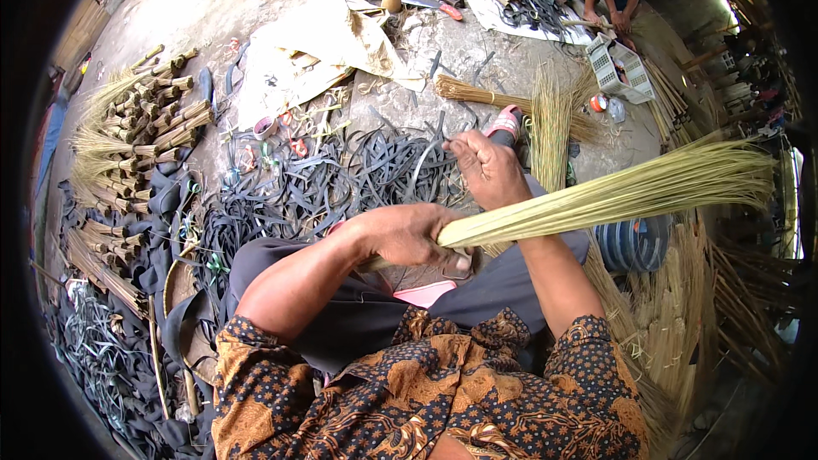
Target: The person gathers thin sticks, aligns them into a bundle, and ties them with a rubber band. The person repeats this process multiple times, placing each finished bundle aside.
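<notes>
One broom-straw bundle (596, 196) in left grip (409, 234), fanning rightward

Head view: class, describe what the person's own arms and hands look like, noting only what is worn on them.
Both forearms are bare. Short sleeves of a dark shirt with an orange-brown batik-style floral pattern end at the upper arms. The left hand and the right hand wear no gloves. No watch, bracelet or ring shows in this view.
</notes>
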`<action>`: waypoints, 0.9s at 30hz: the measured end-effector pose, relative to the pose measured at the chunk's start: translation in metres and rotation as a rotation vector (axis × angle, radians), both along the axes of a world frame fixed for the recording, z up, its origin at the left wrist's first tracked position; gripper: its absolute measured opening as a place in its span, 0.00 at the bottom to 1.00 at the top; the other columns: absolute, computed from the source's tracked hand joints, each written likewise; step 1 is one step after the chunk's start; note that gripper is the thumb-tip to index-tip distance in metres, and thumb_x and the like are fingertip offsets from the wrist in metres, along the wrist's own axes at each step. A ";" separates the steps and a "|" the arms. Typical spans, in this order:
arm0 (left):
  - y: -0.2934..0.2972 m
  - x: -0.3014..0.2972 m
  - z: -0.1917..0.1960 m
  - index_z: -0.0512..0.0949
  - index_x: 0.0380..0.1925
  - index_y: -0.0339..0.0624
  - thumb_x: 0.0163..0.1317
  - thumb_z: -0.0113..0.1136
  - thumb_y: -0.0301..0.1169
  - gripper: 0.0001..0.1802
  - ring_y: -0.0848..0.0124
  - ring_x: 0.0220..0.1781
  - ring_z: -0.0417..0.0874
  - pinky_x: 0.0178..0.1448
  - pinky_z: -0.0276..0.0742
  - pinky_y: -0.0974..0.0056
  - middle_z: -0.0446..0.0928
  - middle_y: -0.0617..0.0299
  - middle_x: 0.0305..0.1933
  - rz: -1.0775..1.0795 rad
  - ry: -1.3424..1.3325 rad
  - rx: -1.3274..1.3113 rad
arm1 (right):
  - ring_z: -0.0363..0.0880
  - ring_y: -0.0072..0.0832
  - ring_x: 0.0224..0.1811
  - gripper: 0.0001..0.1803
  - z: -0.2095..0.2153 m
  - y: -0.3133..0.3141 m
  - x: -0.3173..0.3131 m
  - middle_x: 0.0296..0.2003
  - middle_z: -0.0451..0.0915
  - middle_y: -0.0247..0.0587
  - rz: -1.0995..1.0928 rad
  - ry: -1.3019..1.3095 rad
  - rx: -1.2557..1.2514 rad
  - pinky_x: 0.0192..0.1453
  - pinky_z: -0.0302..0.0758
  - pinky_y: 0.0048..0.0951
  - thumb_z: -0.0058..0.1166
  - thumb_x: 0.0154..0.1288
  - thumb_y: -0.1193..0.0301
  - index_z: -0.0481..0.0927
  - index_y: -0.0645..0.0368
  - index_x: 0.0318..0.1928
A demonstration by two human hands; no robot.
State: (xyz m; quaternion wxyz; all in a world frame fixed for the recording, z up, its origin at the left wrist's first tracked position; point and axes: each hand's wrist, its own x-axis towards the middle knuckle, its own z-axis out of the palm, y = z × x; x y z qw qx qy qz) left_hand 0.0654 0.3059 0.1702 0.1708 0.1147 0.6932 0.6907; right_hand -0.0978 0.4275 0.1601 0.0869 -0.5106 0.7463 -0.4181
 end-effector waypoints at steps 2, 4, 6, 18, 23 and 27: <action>-0.014 0.001 -0.005 0.80 0.47 0.42 0.63 0.73 0.43 0.20 0.60 0.43 0.88 0.49 0.80 0.55 0.86 0.55 0.38 0.144 0.051 -0.300 | 0.77 0.26 0.28 0.15 -0.008 0.012 -0.004 0.28 0.79 0.47 -0.061 -0.012 0.220 0.35 0.75 0.33 0.49 0.80 0.65 0.82 0.64 0.43; -0.027 -0.003 -0.008 0.80 0.47 0.42 0.64 0.70 0.43 0.19 0.45 0.44 0.87 0.47 0.81 0.47 0.86 0.47 0.38 0.337 0.106 -0.516 | 0.80 0.29 0.32 0.14 -0.017 0.029 0.003 0.30 0.82 0.44 -0.047 -0.086 0.194 0.38 0.76 0.34 0.52 0.79 0.65 0.83 0.64 0.45; -0.034 -0.007 -0.011 0.79 0.46 0.44 0.65 0.68 0.42 0.17 0.41 0.42 0.87 0.45 0.80 0.42 0.85 0.44 0.35 0.551 0.062 -0.722 | 0.81 0.28 0.33 0.12 -0.019 0.046 0.020 0.31 0.82 0.40 -0.071 -0.345 0.291 0.39 0.76 0.31 0.52 0.80 0.67 0.83 0.63 0.47; -0.037 -0.018 -0.024 0.76 0.42 0.37 0.68 0.61 0.39 0.15 0.42 0.35 0.88 0.39 0.82 0.41 0.84 0.41 0.30 0.887 0.019 -1.020 | 0.63 0.08 0.18 0.14 0.034 0.006 0.089 0.19 0.70 0.23 -0.129 -0.745 -0.160 0.23 0.59 0.16 0.51 0.83 0.66 0.83 0.65 0.47; -0.033 -0.017 -0.023 0.67 0.64 0.38 0.66 0.63 0.38 0.30 0.42 0.34 0.88 0.37 0.82 0.42 0.85 0.42 0.32 0.909 -0.008 -1.039 | 0.64 0.08 0.17 0.15 0.020 0.003 0.087 0.18 0.70 0.22 -0.223 -0.664 -0.132 0.21 0.58 0.16 0.52 0.82 0.65 0.83 0.65 0.44; -0.032 -0.017 -0.024 0.63 0.72 0.46 0.66 0.65 0.40 0.37 0.42 0.34 0.88 0.37 0.82 0.42 0.85 0.41 0.33 0.902 -0.035 -1.032 | 0.63 0.07 0.17 0.14 0.017 0.002 0.083 0.18 0.69 0.21 -0.192 -0.652 -0.135 0.21 0.57 0.16 0.52 0.82 0.65 0.83 0.64 0.43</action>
